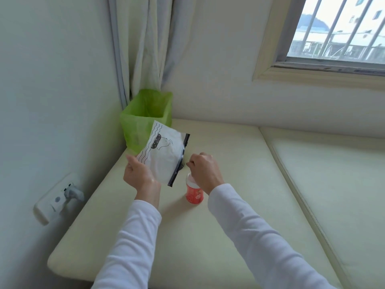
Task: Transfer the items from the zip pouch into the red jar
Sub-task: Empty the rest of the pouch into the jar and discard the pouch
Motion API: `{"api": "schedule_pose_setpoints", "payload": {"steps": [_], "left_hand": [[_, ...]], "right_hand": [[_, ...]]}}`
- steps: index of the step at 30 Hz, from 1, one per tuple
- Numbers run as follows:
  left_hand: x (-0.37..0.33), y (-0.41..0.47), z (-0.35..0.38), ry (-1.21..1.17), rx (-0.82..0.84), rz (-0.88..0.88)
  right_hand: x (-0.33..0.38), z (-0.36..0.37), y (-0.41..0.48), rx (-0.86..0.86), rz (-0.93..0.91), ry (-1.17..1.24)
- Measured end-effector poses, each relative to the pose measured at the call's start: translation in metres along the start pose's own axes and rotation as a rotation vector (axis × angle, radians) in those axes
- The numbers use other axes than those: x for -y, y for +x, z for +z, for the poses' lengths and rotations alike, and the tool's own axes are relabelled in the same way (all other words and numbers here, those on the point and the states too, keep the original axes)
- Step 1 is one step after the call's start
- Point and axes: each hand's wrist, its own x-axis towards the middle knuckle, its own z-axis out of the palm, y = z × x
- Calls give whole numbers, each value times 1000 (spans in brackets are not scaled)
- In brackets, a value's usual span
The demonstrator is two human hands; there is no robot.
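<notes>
A white zip pouch point(164, 155) with a black cartoon drawing and a dark zip strip is held up, tilted, above the cream cushion. My left hand point(139, 174) grips its lower left corner. My right hand point(205, 172) hovers just right of the zip strip with the fingers curled; whether they pinch anything is too small to tell. Directly under the right hand stands the red jar point(193, 193), upright, with a white rim, partly hidden by the hand.
A green-lined bin point(145, 115) stands in the corner behind the pouch, below the curtain point(143, 42). A wall socket with a plug point(62, 197) is at the left. The cream cushion point(187, 236) meets a second cushion point(333, 184) at the right, under a window.
</notes>
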Motion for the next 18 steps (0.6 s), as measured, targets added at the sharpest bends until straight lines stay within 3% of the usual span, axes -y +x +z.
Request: {"api": "schedule_pose_setpoints", "payload": {"steps": [5,18], "left_hand": [[2,-2,1,25,1,-10],[2,-5,-1,-1,15,-68]], "right_hand": [[2,-3,-4,59,-76,-166],[-4,1,-8,86,-134,-290]]}}
